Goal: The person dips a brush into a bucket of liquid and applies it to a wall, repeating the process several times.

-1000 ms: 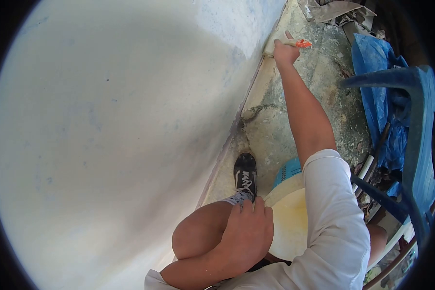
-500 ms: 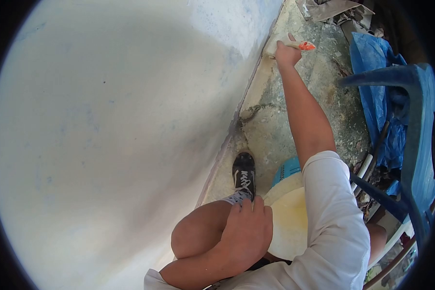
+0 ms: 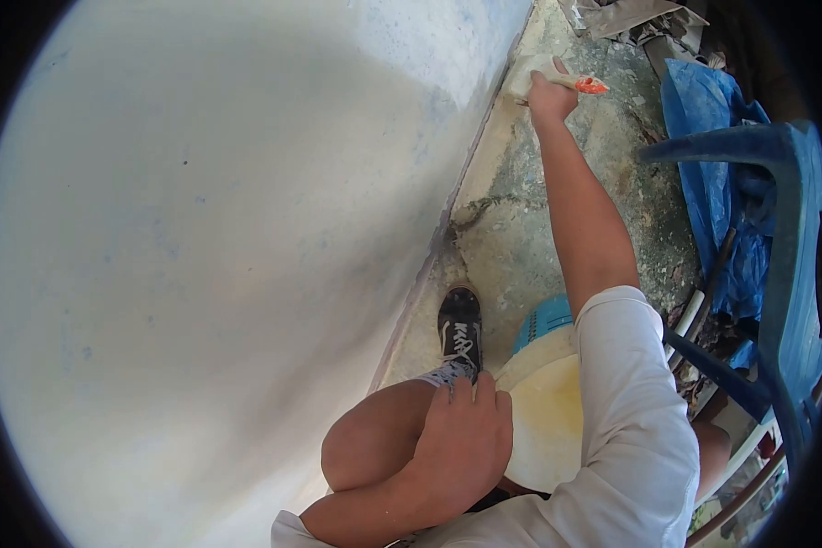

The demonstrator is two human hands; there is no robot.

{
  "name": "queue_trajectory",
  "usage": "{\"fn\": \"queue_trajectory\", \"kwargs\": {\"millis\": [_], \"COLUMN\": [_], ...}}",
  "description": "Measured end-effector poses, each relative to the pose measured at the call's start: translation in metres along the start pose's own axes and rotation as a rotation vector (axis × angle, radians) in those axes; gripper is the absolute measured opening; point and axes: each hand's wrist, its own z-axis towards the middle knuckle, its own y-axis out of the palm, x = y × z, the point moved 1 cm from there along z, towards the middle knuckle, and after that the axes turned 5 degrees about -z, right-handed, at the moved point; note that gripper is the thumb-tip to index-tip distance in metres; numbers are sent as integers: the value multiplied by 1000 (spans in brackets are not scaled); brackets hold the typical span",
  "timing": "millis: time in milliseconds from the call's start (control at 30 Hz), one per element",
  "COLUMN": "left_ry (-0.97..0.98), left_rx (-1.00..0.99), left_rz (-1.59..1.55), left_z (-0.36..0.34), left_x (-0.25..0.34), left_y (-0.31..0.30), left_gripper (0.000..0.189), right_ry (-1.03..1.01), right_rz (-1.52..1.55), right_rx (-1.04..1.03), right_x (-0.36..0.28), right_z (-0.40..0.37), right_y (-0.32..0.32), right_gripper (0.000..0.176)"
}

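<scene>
My right hand (image 3: 553, 95) is closed round a paintbrush (image 3: 568, 80) with an orange-red handle end. Its bristle end is pale and lies at the foot of the wall (image 3: 237, 228), by the wall-floor seam. Much nearer to me, my left hand (image 3: 463, 438) has its fingers curled at the left rim of a paint bucket (image 3: 548, 402); the fingertips are partly hidden. The bucket has a blue outside and pale yellowish paint inside. My right sleeve covers part of it.
A black sneaker (image 3: 460, 333) stands on the stained concrete floor (image 3: 511, 247) beside the wall. To the right are a blue plastic chair (image 3: 785, 265), a crumpled blue plastic sheet (image 3: 703, 100) and several pipes. Scrap material (image 3: 639, 18) lies at the far end.
My right hand and the paintbrush have shifted slightly right, away from the wall, and a little farther off. My left hand has barely moved.
</scene>
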Motion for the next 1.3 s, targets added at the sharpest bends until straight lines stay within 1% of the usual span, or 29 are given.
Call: {"fn": "queue_trajectory", "kwargs": {"millis": [233,467,633,733,800,833,900,1100,1300], "left_ry": [-5,4,-17,-14,-11,-10,-6,-3,-6], "left_rx": [-23,-11,-3,-28,-47,-61,-66,-63,-57], "left_rz": [13,13,-28,-10,-10,-3,-5,0,2], "left_z": [1,0,-1,0,0,1,1,3,5], "left_x": [0,-1,-1,-3,-3,-2,-1,-1,-1], "left_y": [1,2,0,-1,-2,-2,-3,-4,-4], "left_gripper": [33,32,32,32,31,31,31,30,29], "right_ry": [17,1,0,-32,22,21,36,-28,-20], "right_rz": [80,-48,-119,-54,70,66,-70,-66,-51], "right_rx": [-7,9,-28,-34,10,10,-5,2,2], "right_x": [9,-3,4,3,2,2,3,8,7], "right_z": [2,-4,5,5,8,9,10,13,12], "right_y": [8,10,21,19,14,11,8,14,16], "right_gripper": [53,52,52,52,52,52,52,51,51]}}
